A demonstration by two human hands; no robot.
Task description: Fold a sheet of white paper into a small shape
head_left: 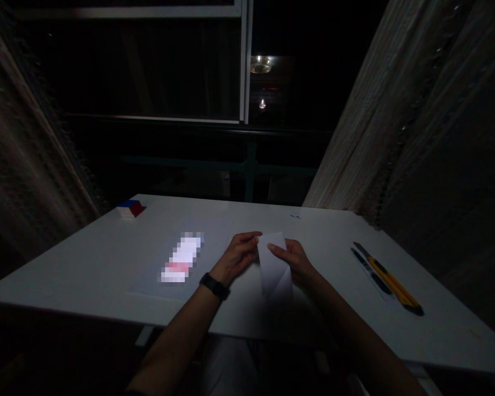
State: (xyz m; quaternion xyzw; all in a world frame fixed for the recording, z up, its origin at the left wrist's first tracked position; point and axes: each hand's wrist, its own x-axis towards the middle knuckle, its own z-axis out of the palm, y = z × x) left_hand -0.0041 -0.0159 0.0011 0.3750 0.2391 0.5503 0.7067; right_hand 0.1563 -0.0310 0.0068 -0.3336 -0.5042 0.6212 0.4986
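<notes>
A folded sheet of white paper (274, 269) is held up over the near part of the table, a slanted crease showing in its lower half. My left hand (241, 253) pinches its upper left corner between thumb and fingers. On the opposite edge my right hand (292, 256) grips it, thumb lying across the front and fingers hidden behind. A dark watch band (214, 286) circles my left wrist.
A pixelated bright screen (181, 258) lies on a pale sheet (220, 234) on the white table (86, 275). A coloured cube (130, 208) stands back left; paper scraps (296, 215) lie at the back. A yellow utility knife (391, 280) and black pen (371, 271) lie right.
</notes>
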